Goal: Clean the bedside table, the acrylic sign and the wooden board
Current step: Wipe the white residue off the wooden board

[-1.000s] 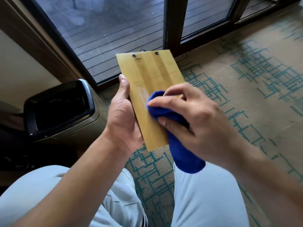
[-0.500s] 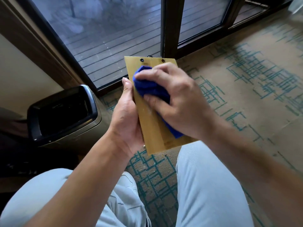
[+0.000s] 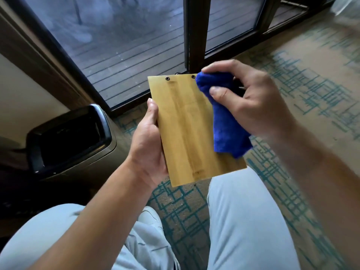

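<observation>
Your left hand (image 3: 148, 141) grips the wooden board (image 3: 187, 129) by its left long edge, thumb lying up along that edge and the palm wrapped behind it, so the board is held in the air above your knees and the carpet (image 3: 292, 106). The board's long axis runs away from you, leaning a little to the left as it goes: the far short edge, with two small dark rivets (image 3: 167, 78) near its corners, points toward the glass door (image 3: 120, 39), and the near short edge hangs just over the gap between your legs. Its broad face is turned up toward you, tilted slightly.

Your right hand (image 3: 251, 100) is curled around a bunched blue cloth (image 3: 224, 121), thumb and fingers pinching the wad at the top. The cloth covers the board's far right corner and drapes down along its right long edge, touching the wood there; the loose tail hangs past the edge.

To your left, on the floor beside the wall, stands a bin (image 3: 68, 137) with a dark rim and an open top, well apart from the board
</observation>
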A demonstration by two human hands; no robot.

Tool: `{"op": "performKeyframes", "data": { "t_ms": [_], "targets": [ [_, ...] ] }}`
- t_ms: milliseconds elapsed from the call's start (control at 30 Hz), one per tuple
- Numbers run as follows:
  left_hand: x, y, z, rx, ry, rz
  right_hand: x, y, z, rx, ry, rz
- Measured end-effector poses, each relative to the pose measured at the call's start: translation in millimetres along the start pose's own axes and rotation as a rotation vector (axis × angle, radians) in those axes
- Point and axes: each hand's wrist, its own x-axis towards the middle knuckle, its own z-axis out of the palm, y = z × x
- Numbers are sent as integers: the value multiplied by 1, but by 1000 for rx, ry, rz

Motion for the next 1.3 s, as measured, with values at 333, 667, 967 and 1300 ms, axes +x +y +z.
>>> {"op": "performKeyframes", "data": {
  "t_ms": [333, 667, 967, 1300],
  "targets": [
    [0, 4, -8, -51, -45, 82, -42, -6, 27, -253, -59, -128],
    [12, 6, -13, -54, 99, 242, -82, -14, 20, 125, -273, -133],
    [9, 10, -9, -11, 131, 295, -90, -26, 49, 78, -238, -208],
    [8, 28, -13, 211, 538, 417, -81, 15, 12, 642, 44, 290]
  ]
}}
